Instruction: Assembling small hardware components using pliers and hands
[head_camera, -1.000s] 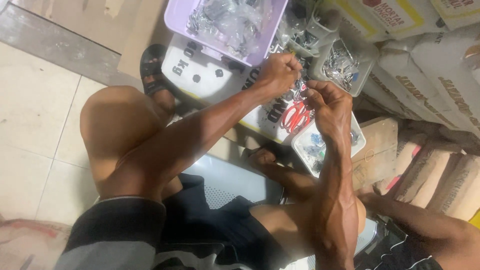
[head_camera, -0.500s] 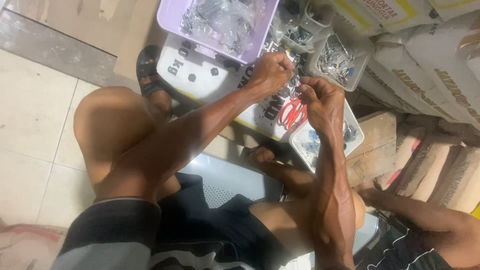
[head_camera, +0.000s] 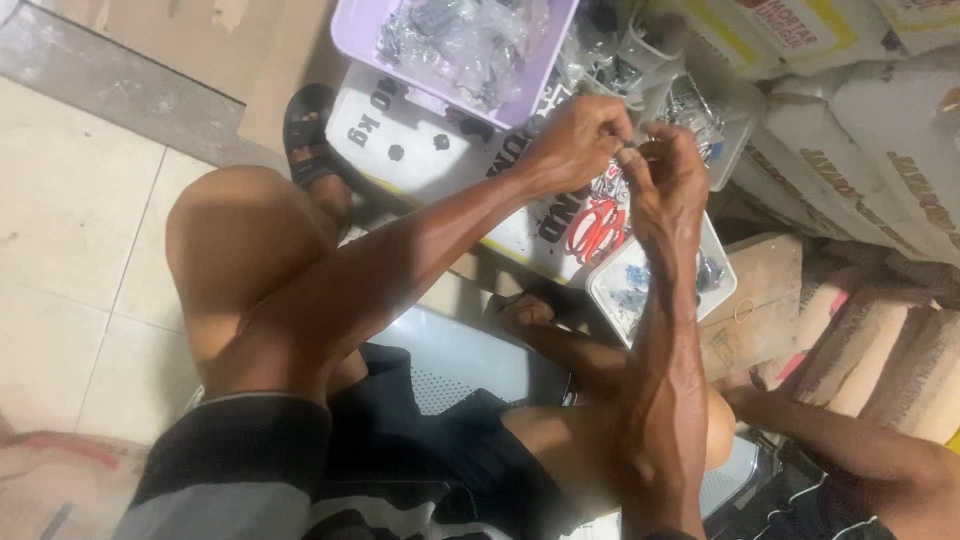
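Crowding both hands (head_camera: 625, 160): lilac basket (head_camera: 545, 75), white tray (head_camera: 610, 295), sacks (head_camera: 880, 150).

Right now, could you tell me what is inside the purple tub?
The purple tub holds clear plastic bags of small metal parts. What lies beneath them is covered.

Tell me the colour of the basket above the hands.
Pale lilac basket, best seen in the head view.
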